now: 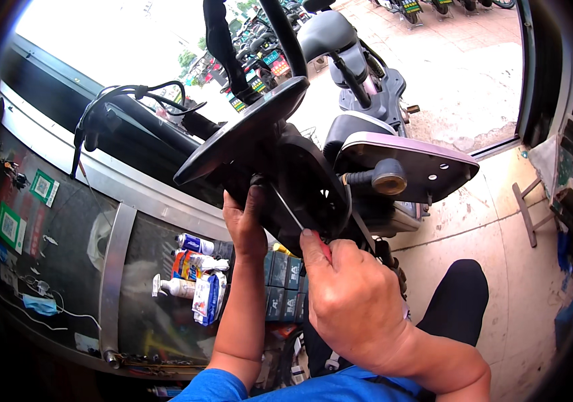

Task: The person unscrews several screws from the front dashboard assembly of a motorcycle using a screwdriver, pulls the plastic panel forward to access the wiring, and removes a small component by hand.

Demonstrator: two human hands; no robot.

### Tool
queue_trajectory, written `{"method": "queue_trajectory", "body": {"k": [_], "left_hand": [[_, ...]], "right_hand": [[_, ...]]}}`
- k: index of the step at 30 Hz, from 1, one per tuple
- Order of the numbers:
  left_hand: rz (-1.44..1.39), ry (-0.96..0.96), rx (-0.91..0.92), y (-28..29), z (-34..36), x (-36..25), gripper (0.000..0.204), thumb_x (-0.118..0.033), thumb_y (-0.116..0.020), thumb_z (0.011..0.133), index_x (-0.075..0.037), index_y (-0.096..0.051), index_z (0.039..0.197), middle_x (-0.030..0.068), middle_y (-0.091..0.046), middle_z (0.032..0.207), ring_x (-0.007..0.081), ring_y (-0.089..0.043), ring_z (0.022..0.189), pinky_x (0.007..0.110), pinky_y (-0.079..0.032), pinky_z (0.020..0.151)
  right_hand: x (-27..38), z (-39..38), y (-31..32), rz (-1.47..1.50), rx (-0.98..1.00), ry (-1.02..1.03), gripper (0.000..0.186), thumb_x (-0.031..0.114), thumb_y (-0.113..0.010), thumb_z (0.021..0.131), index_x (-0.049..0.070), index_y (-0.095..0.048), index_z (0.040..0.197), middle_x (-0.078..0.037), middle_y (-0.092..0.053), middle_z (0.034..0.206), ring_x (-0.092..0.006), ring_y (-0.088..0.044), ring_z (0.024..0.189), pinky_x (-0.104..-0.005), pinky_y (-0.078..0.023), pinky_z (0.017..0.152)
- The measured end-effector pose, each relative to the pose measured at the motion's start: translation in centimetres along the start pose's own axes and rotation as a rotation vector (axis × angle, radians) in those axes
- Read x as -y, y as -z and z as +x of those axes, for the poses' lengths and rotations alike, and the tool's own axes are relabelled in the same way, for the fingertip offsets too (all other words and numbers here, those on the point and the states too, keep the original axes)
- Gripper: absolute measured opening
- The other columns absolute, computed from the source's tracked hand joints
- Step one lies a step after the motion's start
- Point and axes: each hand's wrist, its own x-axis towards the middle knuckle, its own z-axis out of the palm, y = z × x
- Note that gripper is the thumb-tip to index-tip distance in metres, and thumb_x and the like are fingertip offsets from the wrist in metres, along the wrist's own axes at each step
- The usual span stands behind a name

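My right hand (pixel 357 295) is closed around the red handle of a screwdriver (pixel 291 210), thumb laid along it. The metal shaft slants up and left into the shadowed underside of a black plastic scooter cover (pixel 249 137); its tip is lost in the dark. Close to where the shaft ends, my left hand (pixel 244 221) grips the lower part of that cover, thumb up and the other fingers mostly hidden behind it. Loose black cables (pixel 136 90) stick out on the cover's left side.
Left stands a glass-topped counter (pixel 109 268) with bottles and packets (pixel 196 275) by it. Dark boxes (pixel 283 285) are stacked beyond my left forearm. A pinkish panel with a round fitting (pixel 388 177) juts out right. Another scooter (pixel 360 67) stands at the doorway; a small stool (pixel 528 208) is far right.
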Motion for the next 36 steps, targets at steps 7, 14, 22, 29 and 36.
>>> {"method": "queue_trajectory", "body": {"k": [7,14,22,29,36], "left_hand": [[0.044,-0.019,-0.016,0.2,0.2,0.5,0.041,-0.025,-0.071,0.108,-0.004,-0.058,0.14,0.0086,-0.073,0.125,0.0191,-0.073,0.111,0.035,-0.059,0.097],[0.005,0.035,-0.005,0.5,0.0,0.1,0.046,-0.022,-0.075,0.105,-0.002,-0.059,0.144,0.009,-0.07,0.135,0.019,-0.067,0.122,0.036,-0.05,0.111],[0.004,0.015,0.002,0.3,0.1,0.0,0.046,-0.022,-0.075,0.105,-0.002,-0.059,0.143,0.0081,-0.072,0.131,0.0177,-0.068,0.119,0.034,-0.051,0.108],[-0.041,0.035,0.02,0.4,0.1,0.0,0.054,-0.026,-0.077,0.103,-0.001,-0.055,0.146,0.0103,-0.069,0.135,0.0189,-0.068,0.12,0.035,-0.053,0.107],[-0.063,0.034,0.048,0.6,0.1,0.4,0.058,-0.028,-0.077,0.104,0.0,-0.053,0.149,0.0114,-0.068,0.136,0.0201,-0.067,0.121,0.036,-0.052,0.108]], "right_hand": [[-0.2,-0.2,-0.3,0.012,-0.028,-0.02,0.042,0.001,-0.069,0.087,-0.005,-0.074,0.129,-0.014,-0.058,0.082,-0.0278,-0.067,0.067,-0.0385,-0.056,0.059],[-0.8,0.4,0.3,0.033,0.005,-0.013,0.042,0.002,-0.07,0.087,-0.005,-0.074,0.128,-0.014,-0.06,0.082,-0.0289,-0.068,0.067,-0.0394,-0.057,0.06],[-3.0,1.4,1.0,0.109,0.055,0.044,0.045,0.004,-0.075,0.084,-0.003,-0.075,0.128,-0.012,-0.062,0.081,-0.0297,-0.069,0.068,-0.0411,-0.057,0.063],[-5.8,2.7,1.3,0.133,0.084,0.145,0.04,0.005,-0.068,0.088,-0.003,-0.074,0.127,-0.014,-0.061,0.076,-0.0297,-0.069,0.062,-0.0397,-0.056,0.057],[-7.2,3.4,1.3,0.172,0.141,0.147,0.046,0.003,-0.079,0.082,0.0,-0.076,0.128,-0.009,-0.058,0.075,-0.0265,-0.062,0.065,-0.0396,-0.052,0.055]]}}
